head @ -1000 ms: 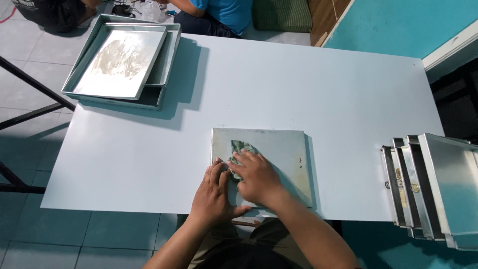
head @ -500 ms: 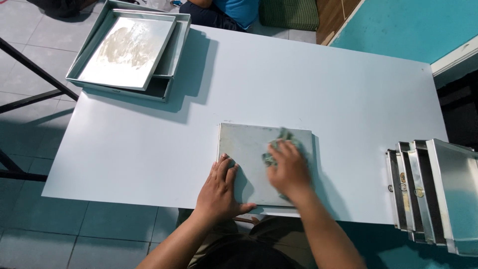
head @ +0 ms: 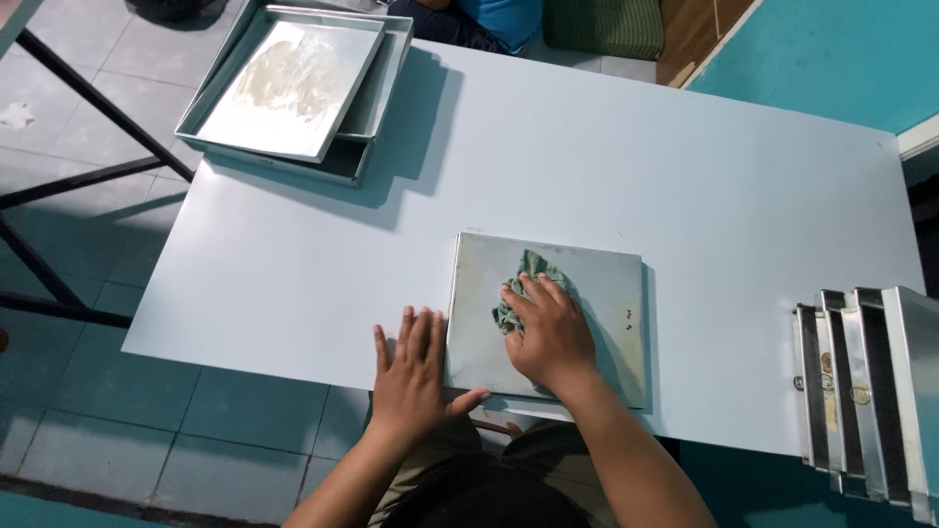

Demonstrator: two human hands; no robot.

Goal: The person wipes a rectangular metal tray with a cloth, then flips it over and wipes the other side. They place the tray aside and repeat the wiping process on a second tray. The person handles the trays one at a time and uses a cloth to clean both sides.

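A square metal tray lies upside down at the near edge of the white table. My right hand presses a crumpled green cloth onto the tray's bottom, near its middle. My left hand lies flat with fingers spread on the table at the tray's left edge, its thumb against the tray's near left corner.
Two stacked metal trays, the top one smeared white, sit at the table's far left corner. Several trays stand on edge at the near right corner. A person in blue sits beyond the far edge. A dark metal frame stands left.
My right hand with the cloth slid across the tray from the left to the right, then back toward the middle. My left hand shifted off the tray to its left edge.
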